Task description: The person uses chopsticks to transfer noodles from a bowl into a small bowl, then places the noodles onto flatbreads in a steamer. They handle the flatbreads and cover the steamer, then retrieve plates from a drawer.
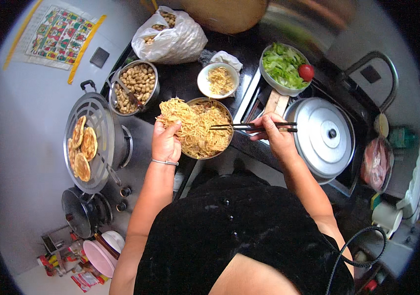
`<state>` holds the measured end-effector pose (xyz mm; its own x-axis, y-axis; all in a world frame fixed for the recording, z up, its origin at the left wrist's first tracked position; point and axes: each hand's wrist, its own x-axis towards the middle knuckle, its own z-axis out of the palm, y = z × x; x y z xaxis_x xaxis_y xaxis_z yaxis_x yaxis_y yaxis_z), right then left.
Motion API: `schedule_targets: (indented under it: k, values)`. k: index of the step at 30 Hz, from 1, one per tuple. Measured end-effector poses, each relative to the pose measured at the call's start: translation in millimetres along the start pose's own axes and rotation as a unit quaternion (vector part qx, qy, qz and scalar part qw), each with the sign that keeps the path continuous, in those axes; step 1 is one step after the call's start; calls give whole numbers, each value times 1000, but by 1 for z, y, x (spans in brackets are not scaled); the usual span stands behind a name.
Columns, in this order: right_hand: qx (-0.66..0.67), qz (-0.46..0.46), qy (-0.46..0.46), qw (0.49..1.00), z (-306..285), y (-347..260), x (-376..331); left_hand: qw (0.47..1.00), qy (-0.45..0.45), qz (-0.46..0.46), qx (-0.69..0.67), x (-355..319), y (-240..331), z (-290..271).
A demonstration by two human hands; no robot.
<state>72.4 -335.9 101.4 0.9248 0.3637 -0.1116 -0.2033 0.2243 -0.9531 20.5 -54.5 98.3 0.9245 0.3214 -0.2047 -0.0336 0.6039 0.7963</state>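
Note:
My left hand (166,141), with a bracelet at its wrist, is closed at the near edge of a heap of noodles (176,114), thumb on top. Whether a bowl lies beneath that heap is hidden. Just right of it is a round pot of noodles (208,129) with darker bits mixed in, and the heap overlaps its left rim. Dark chopsticks (239,127) are gripped in my right hand (274,132), their tips over the noodles in the pot. Behind the pot stands a white bowl (203,84) holding a small portion of noodles.
A pot of peanuts (136,84) and a white bag (183,42) stand at the back left. Flatbreads (88,143) lie on a slotted rack (102,110) at left. To the right are a lidded steel pot (318,129) and a bowl of lettuce (281,63) with a tomato (306,73).

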Motion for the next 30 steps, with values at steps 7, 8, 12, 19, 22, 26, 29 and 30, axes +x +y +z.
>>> schedule_targets:
  k: [7, 8, 12, 19, 22, 26, 29, 30]
  values:
    - [57, -32, 117, 991, -17, -1, -49, 997, -68, -37, 29, 13, -10, 16]
    - [62, -35, 137, 988, -17, 0, -60, 996, -78, -42, 29, 14, -13, 19]
    - [84, -22, 192, 978, -7, 10, -112, 977, -163, -135, 37, 2, -25, 42]
    - [113, 8, 381, 918, -2, 18, -242, 898, -295, -322, 46, -57, -91, 104]
    - [125, -3, 465, 876, -15, 19, -300, 844, -345, -407, 53, -99, -119, 137]
    - [137, -18, 550, 824, -41, 25, -368, 775, -402, -479, 92, -155, -172, 184]
    - [127, -37, 592, 795, -59, 32, -421, 731, -454, -482, 166, -197, -230, 220]
    - [139, -47, 605, 782, -64, 35, -438, 726, -477, -459, 186, -212, -251, 231]
